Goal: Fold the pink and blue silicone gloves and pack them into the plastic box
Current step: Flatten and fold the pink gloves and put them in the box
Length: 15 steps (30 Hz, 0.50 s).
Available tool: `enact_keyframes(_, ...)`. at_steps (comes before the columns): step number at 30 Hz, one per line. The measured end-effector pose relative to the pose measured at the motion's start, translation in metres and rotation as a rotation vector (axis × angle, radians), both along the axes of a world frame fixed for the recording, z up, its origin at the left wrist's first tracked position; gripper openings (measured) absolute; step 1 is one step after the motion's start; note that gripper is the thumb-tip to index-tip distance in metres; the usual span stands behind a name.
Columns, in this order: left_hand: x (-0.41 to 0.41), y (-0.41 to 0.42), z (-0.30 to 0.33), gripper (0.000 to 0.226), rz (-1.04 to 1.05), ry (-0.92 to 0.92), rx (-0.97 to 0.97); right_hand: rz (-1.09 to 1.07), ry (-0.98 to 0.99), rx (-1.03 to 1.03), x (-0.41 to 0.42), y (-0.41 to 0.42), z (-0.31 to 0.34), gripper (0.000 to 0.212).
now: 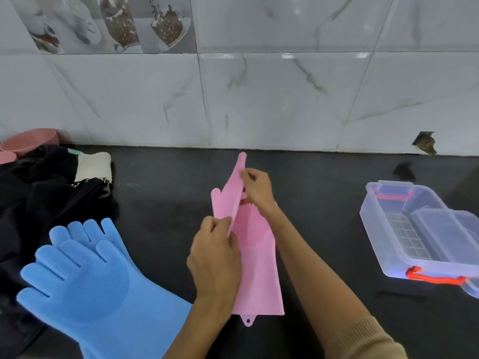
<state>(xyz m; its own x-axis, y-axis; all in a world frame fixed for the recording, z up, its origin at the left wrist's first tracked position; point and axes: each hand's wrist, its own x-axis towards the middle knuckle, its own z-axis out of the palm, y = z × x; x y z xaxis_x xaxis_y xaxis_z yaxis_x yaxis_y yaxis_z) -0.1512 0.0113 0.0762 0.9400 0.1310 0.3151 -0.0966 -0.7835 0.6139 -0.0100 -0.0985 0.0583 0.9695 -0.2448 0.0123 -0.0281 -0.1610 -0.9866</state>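
Head view
Worktop point(166, 182): black, with a marble-tiled wall behind it.
Pink glove point(259, 275): at the middle of the worktop, cuff flat toward the person, one long edge lifted and folded over.
Left hand point(215, 257): fingers clenched on the lifted pink edge near the palm.
Right hand point(256, 189): fingers pinching the same edge nearer the glove's tips.
Blue gloves point(85, 275): stacked flat, left of the pink glove.
Plastic box point(414, 226): clear, open, red handles, right of the pink glove, well apart.
Dark cloth point(39, 193): behind the blue gloves.
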Motion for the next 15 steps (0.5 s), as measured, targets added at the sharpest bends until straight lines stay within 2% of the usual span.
enact_keyframes(3,-0.015,-0.038,0.006,0.028,-0.192,-0.056,0.056,-0.045,0.034,0.015,-0.012,-0.053,0.008,0.033)
enact_keyframes(5,-0.025,-0.066,-0.005,0.035,-0.307,-0.176,0.126,-0.083,0.086,-0.021,-0.025,-0.091,0.003,0.029)
enact_keyframes(7,-0.035,-0.096,-0.028,0.035,-0.457,-0.288,0.197,-0.127,0.148,-0.056,-0.042,-0.125,-0.009,0.024)
enact_keyframes(9,-0.039,-0.108,-0.055,0.029,-0.621,-0.308,0.215,-0.187,0.195,-0.054,-0.061,-0.150,-0.026,0.024)
enact_keyframes(10,-0.026,-0.107,-0.062,0.022,-0.620,-0.324,0.314,-0.218,0.223,-0.056,-0.069,-0.159,-0.035,0.025)
enact_keyframes(11,0.004,-0.101,-0.065,0.016,-0.506,-0.316,0.387,-0.249,0.253,-0.058,-0.077,-0.167,-0.044,0.027)
enact_keyframes(13,0.073,-0.069,-0.054,0.042,-0.202,-0.221,0.513,-0.304,0.288,-0.056,-0.086,-0.177,-0.056,0.029)
enact_keyframes(15,0.095,-0.067,-0.063,0.042,-0.085,-0.083,0.560,-0.347,0.285,-0.080,-0.088,-0.183,-0.060,0.028)
